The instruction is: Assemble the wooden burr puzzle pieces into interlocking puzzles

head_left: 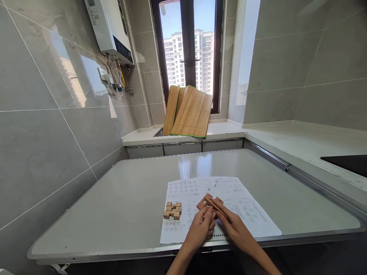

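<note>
The wooden bar (217, 207) is being held approx. over the middle of the printed diagram sheet (248, 225), gripped by the R hand (233, 225), whose thumb & fingers are being pinched nearly closed on it. The L hand (202, 225), likewise over the sheet's middle, slightly nr its near edge, is being curled almost closed, w/ a short wooden pc (213, 216) being pinched at the fingertips; whether anything else is being hidden in the palm can't be told. The hands are being held nearly touching, prob. so the bar & pc can be lined up against each other.

On the sheet's left margin, the notched wooden blocks (172, 211) are being grouped close together, presumably so they're being left out of the hands' way but within reach. Just past the sheet's middle, a flat reddish wooden pc (201, 203) & a paler wooden pc (219, 200) are being partly hidden by bar & hands. The sheet itself is likely being laid flat so its small diagrams can be read.

Re direction: the bar's long axis is being set diagonally across the sheet, far end being pointed at the sheet's far-left corner, near end being covered by the R hand toward the near-right corner. Contact btwn bar & sheet can't be told.
</note>
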`<control>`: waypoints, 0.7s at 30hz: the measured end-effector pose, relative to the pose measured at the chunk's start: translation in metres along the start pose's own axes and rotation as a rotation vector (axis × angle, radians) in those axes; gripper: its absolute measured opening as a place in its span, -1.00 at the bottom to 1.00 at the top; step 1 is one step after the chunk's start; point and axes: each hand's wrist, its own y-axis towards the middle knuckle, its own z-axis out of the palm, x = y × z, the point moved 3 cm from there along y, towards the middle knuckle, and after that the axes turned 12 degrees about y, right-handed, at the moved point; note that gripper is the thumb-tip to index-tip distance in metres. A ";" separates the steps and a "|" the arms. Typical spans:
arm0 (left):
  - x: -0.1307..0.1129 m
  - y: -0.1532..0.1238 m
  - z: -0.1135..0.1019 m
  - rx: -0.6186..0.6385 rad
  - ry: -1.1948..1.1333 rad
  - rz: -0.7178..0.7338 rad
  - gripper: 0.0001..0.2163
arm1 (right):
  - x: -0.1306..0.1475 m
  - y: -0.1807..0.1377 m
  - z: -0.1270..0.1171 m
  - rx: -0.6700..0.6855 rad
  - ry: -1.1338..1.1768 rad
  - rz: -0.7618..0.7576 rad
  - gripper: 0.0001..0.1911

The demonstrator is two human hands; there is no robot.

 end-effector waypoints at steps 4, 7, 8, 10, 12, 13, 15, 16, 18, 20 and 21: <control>-0.001 -0.001 -0.001 -0.066 0.031 0.015 -0.50 | 0.001 0.001 0.001 -0.003 -0.039 -0.030 -0.51; -0.001 -0.001 -0.001 -0.101 0.056 0.018 -0.49 | 0.000 0.001 0.001 -0.029 -0.088 -0.044 -0.51; -0.001 -0.001 -0.001 -0.109 0.064 0.021 -0.49 | -0.001 0.000 0.001 -0.051 -0.104 -0.050 -0.51; -0.002 -0.002 -0.001 -0.120 0.077 0.031 -0.50 | -0.003 -0.001 0.001 -0.099 -0.138 -0.061 -0.53; -0.002 -0.003 -0.001 -0.131 0.079 0.047 -0.50 | -0.006 -0.001 0.001 -0.143 -0.160 -0.065 -0.55; -0.003 -0.003 -0.001 -0.132 0.075 0.054 -0.51 | -0.007 -0.001 0.001 -0.159 -0.167 -0.066 -0.56; -0.003 -0.004 -0.001 -0.135 0.066 0.063 -0.51 | -0.007 -0.001 0.002 -0.184 -0.178 -0.073 -0.56; -0.003 -0.004 -0.001 -0.140 0.063 0.066 -0.51 | -0.006 0.000 0.003 -0.189 -0.185 -0.081 -0.56; -0.004 -0.005 -0.002 -0.162 0.062 0.077 -0.53 | -0.003 0.003 0.004 -0.179 -0.205 -0.098 -0.58; -0.005 -0.006 -0.004 -0.214 0.060 0.103 -0.56 | 0.001 0.007 0.004 -0.168 -0.228 -0.104 -0.58; -0.006 -0.007 -0.005 -0.250 0.052 0.121 -0.57 | 0.002 0.010 0.004 -0.163 -0.238 -0.099 -0.57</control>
